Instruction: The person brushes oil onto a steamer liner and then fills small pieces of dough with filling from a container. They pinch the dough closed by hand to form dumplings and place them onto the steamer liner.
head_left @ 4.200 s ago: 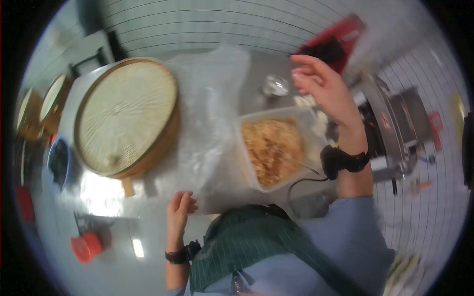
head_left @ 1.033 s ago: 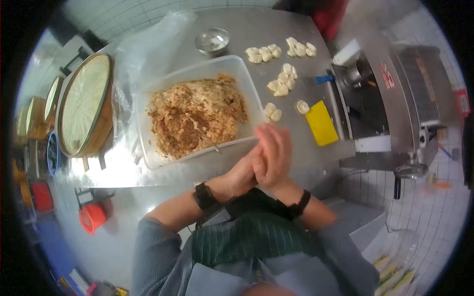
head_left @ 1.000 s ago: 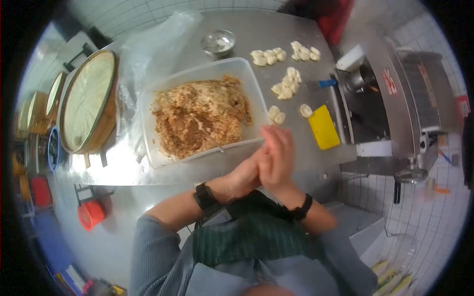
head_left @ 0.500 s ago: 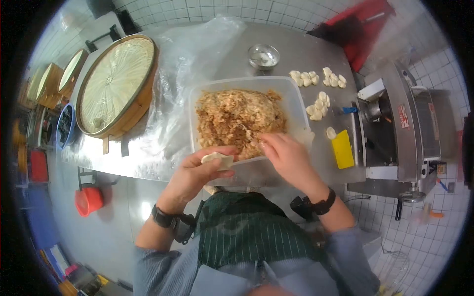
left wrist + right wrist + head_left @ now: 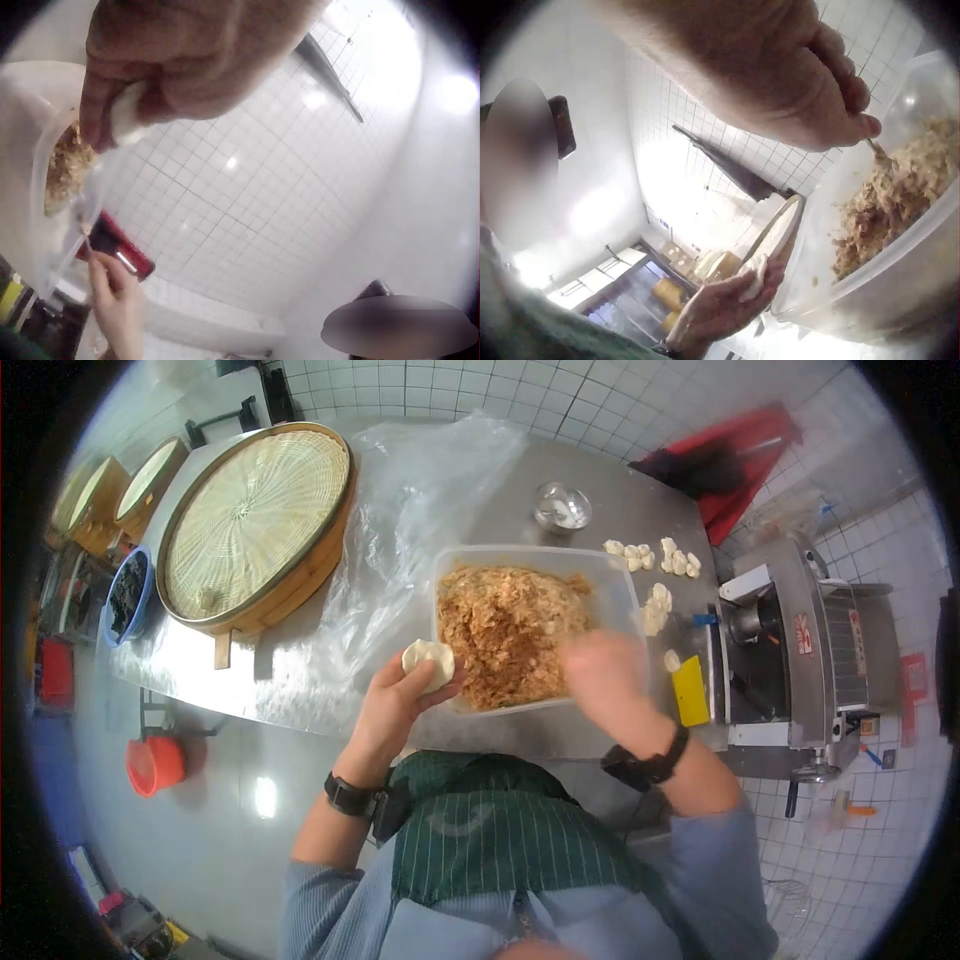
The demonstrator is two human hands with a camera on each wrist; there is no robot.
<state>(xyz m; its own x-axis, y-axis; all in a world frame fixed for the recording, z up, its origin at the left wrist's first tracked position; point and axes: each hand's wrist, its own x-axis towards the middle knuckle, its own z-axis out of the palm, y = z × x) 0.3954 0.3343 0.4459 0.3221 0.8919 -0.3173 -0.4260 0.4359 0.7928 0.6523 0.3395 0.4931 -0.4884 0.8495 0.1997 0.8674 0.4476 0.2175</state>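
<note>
From afar I see the left hand [image 5: 392,698] pinching a dough round [image 5: 436,655], likely to hold it flat, the right hand [image 5: 612,682] pinching a thin utensil [image 5: 874,148], mixture [image 5: 505,628] beyond its fingertips.

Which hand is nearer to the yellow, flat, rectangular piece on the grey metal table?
Right. In the head view, the right hand is left of the yellow piece, at the right side of the translucent plastic tub; the left hand is by its left side.
</note>
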